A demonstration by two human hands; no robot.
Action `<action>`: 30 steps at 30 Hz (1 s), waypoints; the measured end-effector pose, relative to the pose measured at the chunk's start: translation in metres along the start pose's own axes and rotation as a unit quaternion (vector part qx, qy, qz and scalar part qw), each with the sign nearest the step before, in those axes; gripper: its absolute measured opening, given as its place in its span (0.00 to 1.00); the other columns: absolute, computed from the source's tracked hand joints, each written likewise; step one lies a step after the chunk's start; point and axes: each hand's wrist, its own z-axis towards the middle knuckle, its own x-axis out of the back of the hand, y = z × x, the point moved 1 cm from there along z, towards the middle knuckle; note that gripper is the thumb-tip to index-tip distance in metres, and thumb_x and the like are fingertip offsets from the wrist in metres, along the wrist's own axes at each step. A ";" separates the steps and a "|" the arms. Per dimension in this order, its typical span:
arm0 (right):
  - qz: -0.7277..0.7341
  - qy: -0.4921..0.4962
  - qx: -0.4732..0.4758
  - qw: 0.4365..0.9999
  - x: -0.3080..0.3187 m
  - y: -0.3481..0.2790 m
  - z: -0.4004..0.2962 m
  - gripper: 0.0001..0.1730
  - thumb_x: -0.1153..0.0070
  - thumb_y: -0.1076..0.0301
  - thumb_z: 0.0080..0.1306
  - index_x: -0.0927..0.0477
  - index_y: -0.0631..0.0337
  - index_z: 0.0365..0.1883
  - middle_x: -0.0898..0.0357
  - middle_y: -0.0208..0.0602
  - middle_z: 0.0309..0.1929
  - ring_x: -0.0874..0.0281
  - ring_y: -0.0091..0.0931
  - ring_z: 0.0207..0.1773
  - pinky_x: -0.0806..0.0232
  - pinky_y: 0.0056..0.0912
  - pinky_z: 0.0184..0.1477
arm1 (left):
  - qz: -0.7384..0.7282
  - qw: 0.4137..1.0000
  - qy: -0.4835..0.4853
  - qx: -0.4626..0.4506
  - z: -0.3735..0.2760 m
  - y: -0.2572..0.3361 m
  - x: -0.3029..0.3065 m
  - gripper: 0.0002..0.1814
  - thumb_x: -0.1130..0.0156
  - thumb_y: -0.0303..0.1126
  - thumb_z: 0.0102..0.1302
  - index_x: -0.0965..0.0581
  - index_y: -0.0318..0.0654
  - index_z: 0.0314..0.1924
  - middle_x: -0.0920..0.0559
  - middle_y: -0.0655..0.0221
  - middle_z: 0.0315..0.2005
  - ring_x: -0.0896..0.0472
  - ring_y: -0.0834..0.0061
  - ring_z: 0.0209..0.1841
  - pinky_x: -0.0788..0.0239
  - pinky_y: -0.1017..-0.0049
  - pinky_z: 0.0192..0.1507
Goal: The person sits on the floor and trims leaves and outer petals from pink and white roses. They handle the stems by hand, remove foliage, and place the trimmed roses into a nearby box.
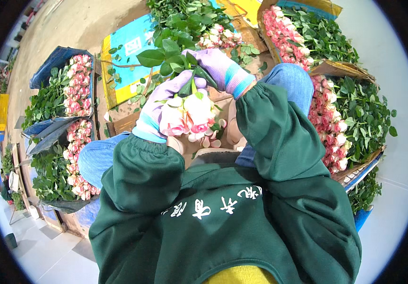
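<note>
White roses with pink petal edges (188, 115) hang bloom-down toward me, in front of my lap. My left hand (166, 94), in a lilac knit glove with a blue-striped cuff, is closed around their stems just behind the blooms. Higher up, my right hand (212, 64), gloved the same way, grips the leafy rose stems (170, 58). Its fingertips are partly hidden by leaves. Loose petals (211, 140) show below the blooms, near my feet.
Wrapped rose bunches stand on the left (77, 85) and on the right (328, 120). Ahead lie a pile of leafy roses (221, 37) and a blue-and-yellow cardboard sheet (129, 53) strewn with leaves. My jeans-clad knees (292, 81) flank the work.
</note>
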 end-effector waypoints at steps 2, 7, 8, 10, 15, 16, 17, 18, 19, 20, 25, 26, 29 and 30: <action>0.033 -0.013 -0.047 0.998 0.003 -0.003 -0.001 0.20 0.50 0.61 0.59 0.29 0.58 0.48 0.23 0.40 0.27 0.23 0.34 0.30 0.32 0.34 0.31 | 0.019 1.000 0.001 -0.009 0.000 0.001 -0.001 0.12 0.49 0.36 0.66 0.26 0.35 0.40 0.21 0.65 0.29 0.20 0.71 0.30 0.23 0.73 0.28; 0.713 -0.113 -0.342 0.601 0.024 -0.028 -0.006 0.19 0.57 0.51 0.66 0.24 0.57 0.40 0.23 0.30 0.24 0.28 0.19 0.17 0.36 0.19 0.17 | 0.224 0.972 0.038 -0.050 -0.007 -0.010 -0.018 0.14 0.46 0.40 0.64 0.26 0.35 0.35 0.21 0.67 0.24 0.21 0.75 0.24 0.26 0.76 0.26; 0.722 -0.119 -0.327 0.598 0.027 -0.030 -0.010 0.18 0.54 0.53 0.66 0.24 0.58 0.39 0.23 0.29 0.25 0.27 0.19 0.19 0.35 0.20 0.19 | 0.265 0.962 0.029 -0.055 -0.009 -0.013 -0.015 0.13 0.46 0.39 0.64 0.26 0.35 0.35 0.21 0.67 0.25 0.21 0.74 0.24 0.27 0.77 0.25; 0.710 -0.079 -0.309 0.628 0.031 -0.047 -0.014 0.16 0.50 0.57 0.63 0.23 0.61 0.39 0.23 0.29 0.26 0.27 0.19 0.24 0.33 0.21 0.26 | 0.293 0.954 0.029 -0.061 -0.016 -0.020 -0.015 0.10 0.46 0.37 0.64 0.27 0.36 0.34 0.21 0.66 0.26 0.21 0.74 0.25 0.28 0.78 0.26; 0.641 -0.024 -0.315 0.699 0.029 -0.055 -0.037 0.11 0.44 0.64 0.60 0.22 0.65 0.34 0.21 0.30 0.29 0.27 0.18 0.29 0.33 0.22 0.31 | 0.362 0.927 0.043 -0.092 -0.012 -0.056 0.014 0.09 0.49 0.31 0.64 0.28 0.32 0.40 0.21 0.66 0.29 0.21 0.74 0.29 0.29 0.78 0.31; 0.644 0.004 -0.308 0.701 0.031 -0.060 -0.037 0.11 0.44 0.66 0.60 0.22 0.66 0.34 0.21 0.30 0.28 0.27 0.17 0.28 0.34 0.21 0.31 | 0.383 0.915 0.043 -0.118 -0.013 -0.060 0.017 0.10 0.49 0.31 0.64 0.28 0.31 0.41 0.21 0.66 0.31 0.22 0.76 0.31 0.29 0.77 0.32; 0.646 0.033 -0.300 0.701 0.033 -0.064 -0.036 0.10 0.43 0.68 0.59 0.22 0.67 0.34 0.21 0.29 0.28 0.27 0.17 0.28 0.34 0.20 0.30 | 0.403 0.903 0.044 -0.145 -0.015 -0.061 0.017 0.11 0.49 0.31 0.64 0.27 0.31 0.43 0.21 0.66 0.32 0.22 0.77 0.33 0.30 0.77 0.34; 0.617 0.060 -0.282 0.732 0.052 -0.071 -0.038 0.09 0.42 0.70 0.58 0.21 0.69 0.32 0.23 0.25 0.24 0.30 0.14 0.26 0.37 0.19 0.27 | 0.522 0.832 -0.003 -0.189 -0.016 -0.060 0.015 0.13 0.49 0.31 0.64 0.27 0.31 0.44 0.21 0.66 0.34 0.23 0.78 0.37 0.31 0.77 0.38; 0.644 0.100 -0.293 0.700 0.047 -0.068 -0.039 0.09 0.41 0.69 0.57 0.21 0.68 0.29 0.27 0.20 0.20 0.35 0.12 0.23 0.42 0.19 0.23 | 0.327 0.934 0.004 -0.143 -0.011 -0.069 0.012 0.12 0.48 0.30 0.63 0.27 0.32 0.45 0.22 0.63 0.37 0.24 0.77 0.39 0.32 0.77 0.41; 0.626 0.096 -0.293 0.716 0.053 -0.062 -0.044 0.09 0.41 0.69 0.57 0.20 0.67 0.28 0.28 0.19 0.19 0.36 0.11 0.22 0.44 0.19 0.23 | 0.418 0.888 -0.022 -0.193 -0.011 -0.071 0.023 0.13 0.48 0.29 0.63 0.27 0.32 0.46 0.23 0.63 0.39 0.24 0.76 0.39 0.32 0.77 0.42; 0.559 0.172 -0.277 0.762 0.084 -0.037 -0.068 0.13 0.39 0.66 0.56 0.22 0.64 0.36 0.28 0.19 0.23 0.40 0.11 0.21 0.47 0.19 0.21 | 0.319 0.938 -0.023 -0.137 -0.004 -0.066 -0.024 0.25 0.45 0.24 0.60 0.36 0.30 0.57 0.28 0.63 0.50 0.29 0.73 0.52 0.38 0.76 0.52; 0.552 0.200 -0.262 0.766 0.110 -0.044 -0.070 0.14 0.40 0.66 0.56 0.22 0.63 0.39 0.27 0.20 0.24 0.39 0.11 0.22 0.45 0.19 0.22 | 0.447 0.881 0.024 -0.153 0.000 -0.055 -0.010 0.25 0.47 0.28 0.62 0.38 0.31 0.59 0.29 0.62 0.51 0.30 0.72 0.53 0.38 0.76 0.53; 0.549 0.308 -0.227 0.743 0.177 -0.036 -0.096 0.19 0.44 0.75 0.54 0.27 0.65 0.46 0.23 0.29 0.34 0.28 0.20 0.35 0.34 0.23 0.39 | 0.403 0.905 0.007 -0.134 0.000 -0.042 -0.039 0.27 0.50 0.39 0.65 0.40 0.38 0.61 0.26 0.63 0.48 0.27 0.76 0.43 0.35 0.80 0.42; 0.572 0.354 -0.126 0.729 0.195 -0.035 -0.104 0.18 0.43 0.75 0.53 0.26 0.66 0.44 0.22 0.30 0.33 0.27 0.21 0.34 0.34 0.24 0.38 | 0.409 0.902 0.026 -0.133 -0.006 -0.030 -0.040 0.27 0.49 0.41 0.65 0.39 0.38 0.61 0.27 0.63 0.49 0.27 0.75 0.43 0.35 0.79 0.43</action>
